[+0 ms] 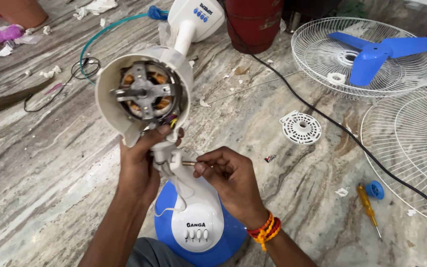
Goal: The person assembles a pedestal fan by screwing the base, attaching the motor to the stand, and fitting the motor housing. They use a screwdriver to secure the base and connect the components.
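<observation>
A white table-fan motor housing (109, 94) faces me, open at the front, with the bare motor (147, 94) and its shaft showing. It stands on a white neck over a blue and white base (196, 225) with push buttons. My left hand (142, 160) grips the underside of the housing where it meets the neck. My right hand (226, 175) pinches a small metal bolt or pin (190, 162) pressed against the neck joint. Thin white wires hang down beside the neck.
Two white wire fan guards (322, 64) (411, 143) lie at the right, a blue fan blade (376, 52) on the far one. A black cable (322, 116) crosses the marble floor. A white round plate (300, 127), yellow screwdriver (368, 207), blue cap (375, 189), second fan base (196, 17) and red cylinder (253, 22) lie around.
</observation>
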